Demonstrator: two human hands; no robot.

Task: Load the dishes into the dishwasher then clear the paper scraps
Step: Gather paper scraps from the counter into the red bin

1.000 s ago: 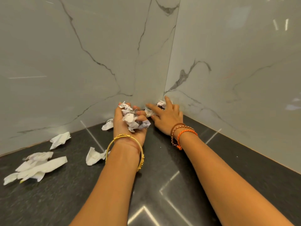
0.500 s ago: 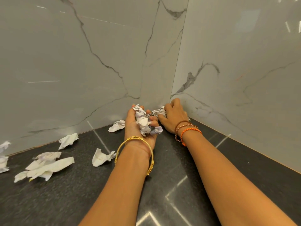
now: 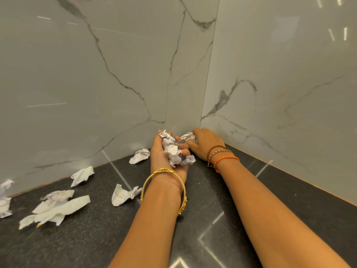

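Note:
My left hand, palm up with a gold bangle on the wrist, cups a bunch of crumpled paper scraps near the counter's back corner. Right beside it, my right hand curls its fingers round another crumpled scrap lying in the corner. Several more white scraps lie loose on the dark counter: one just left of my left hand, one beside my left wrist, one near the wall, and a pile at the left.
Grey marble-patterned walls meet in a corner right behind my hands and close off the counter at the back and on the right. More scraps sit at the far left edge of the view.
My right hand has gone from stretched fingers to a curled grasp round the scrap in the corner. My left hand keeps its bunch of scraps. The view has shifted slightly left.

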